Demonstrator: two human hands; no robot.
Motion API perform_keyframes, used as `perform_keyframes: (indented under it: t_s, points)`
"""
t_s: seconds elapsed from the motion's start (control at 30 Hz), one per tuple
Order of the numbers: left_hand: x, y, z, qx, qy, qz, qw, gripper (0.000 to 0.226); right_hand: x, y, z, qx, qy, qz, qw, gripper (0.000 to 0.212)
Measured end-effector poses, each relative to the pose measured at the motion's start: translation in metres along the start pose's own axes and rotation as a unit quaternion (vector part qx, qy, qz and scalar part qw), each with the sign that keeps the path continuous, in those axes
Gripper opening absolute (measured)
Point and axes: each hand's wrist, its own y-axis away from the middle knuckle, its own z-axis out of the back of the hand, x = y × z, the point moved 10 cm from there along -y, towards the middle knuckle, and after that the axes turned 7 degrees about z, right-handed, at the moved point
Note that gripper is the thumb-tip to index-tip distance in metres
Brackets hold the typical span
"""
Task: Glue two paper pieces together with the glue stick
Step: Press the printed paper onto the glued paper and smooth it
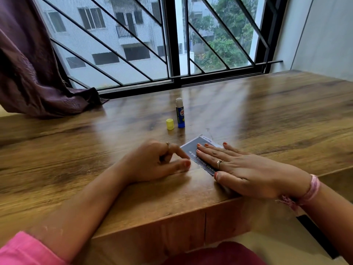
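Note:
A dark printed paper piece (194, 150) with a white edge lies flat on the wooden table (95, 146), near its front edge. My right hand (246, 169) lies palm down on it with fingers spread and covers most of it. Whether a second piece lies underneath is hidden. My left hand (156, 161) rests on the table just left of the paper, loosely curled, its fingertips at the paper's left edge. Behind the paper, a blue glue stick (180, 113) stands upright and uncapped, its yellow cap (170, 124) standing to its left.
A purple curtain (32, 73) drapes onto the table's far left corner. A barred window (152, 44) runs along the back edge. A white wall (324, 35) stands at the right. The table's front edge (172, 217) runs under my wrists.

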Motion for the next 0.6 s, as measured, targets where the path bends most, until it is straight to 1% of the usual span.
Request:
perform_keyframes:
  t_s: [0.03,0.07,0.1,0.17,0.23,0.3,0.6]
  points:
    - [0.006,0.000,0.007,-0.035,0.006,0.013,0.999,0.018,-0.004,-0.001,0.000,0.001,-0.004,-0.008,1.000,0.059]
    - [0.013,0.001,0.013,-0.067,0.020,0.029,0.997,0.015,-0.008,-0.002,0.001,0.003,-0.006,-0.016,1.000,0.057]
    - [0.020,0.002,0.018,-0.094,0.033,0.047,0.994,0.018,-0.013,-0.004,0.001,0.007,-0.009,-0.024,1.000,0.056]
    - [0.035,0.003,0.023,-0.121,0.050,0.089,0.987,0.028,-0.023,-0.008,0.001,0.016,-0.014,-0.040,0.999,0.055]
    - [0.044,0.004,0.024,-0.129,0.059,0.117,0.983,0.031,-0.031,-0.012,0.002,0.018,-0.018,-0.052,0.998,0.055]
    - [0.049,0.005,0.026,-0.132,0.066,0.134,0.980,0.029,-0.041,-0.015,0.004,0.014,-0.026,-0.066,0.997,0.055]
    - [0.057,0.006,0.022,-0.124,0.079,0.158,0.976,0.029,-0.083,-0.030,0.016,0.013,-0.055,-0.126,0.990,0.057]
